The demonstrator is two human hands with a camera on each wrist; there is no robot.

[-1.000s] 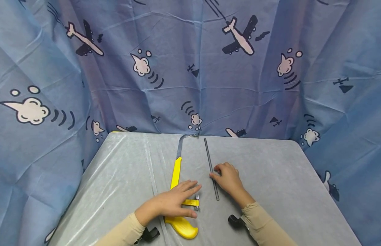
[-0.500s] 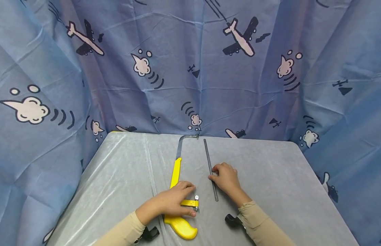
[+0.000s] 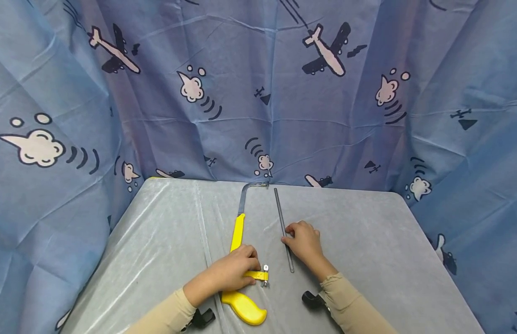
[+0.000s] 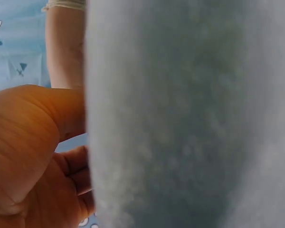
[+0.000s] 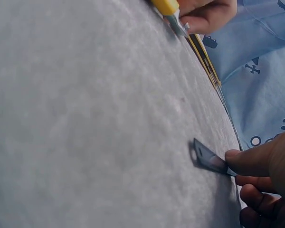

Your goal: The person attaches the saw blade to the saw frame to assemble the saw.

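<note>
A yellow-handled hacksaw frame [image 3: 238,232] lies lengthwise on the table, its grey bowed end pointing to the back. My left hand [image 3: 231,269] grips it just above the handle, fingers curled down by the yellow crosspiece [image 3: 258,275] with its metal blade fitting. To the right, my right hand [image 3: 305,243] pinches a thin grey hacksaw blade [image 3: 280,208] between thumb and fingers near its middle. In the right wrist view the near end of the blade [image 5: 209,159] shows a small hole, close over the tabletop. The left wrist view shows part of my left hand [image 4: 23,142] but hides the frame.
A pale grey cloth or sheet covers the table [image 3: 358,260]. Behind it and at both sides hangs a blue curtain [image 3: 225,106] printed with planes. Black wrist mounts [image 3: 312,299] sit under both sleeves.
My left hand's spread fingers have curled in round the hacksaw frame. My right hand has closed its pinch on the blade and shifted it slightly left.
</note>
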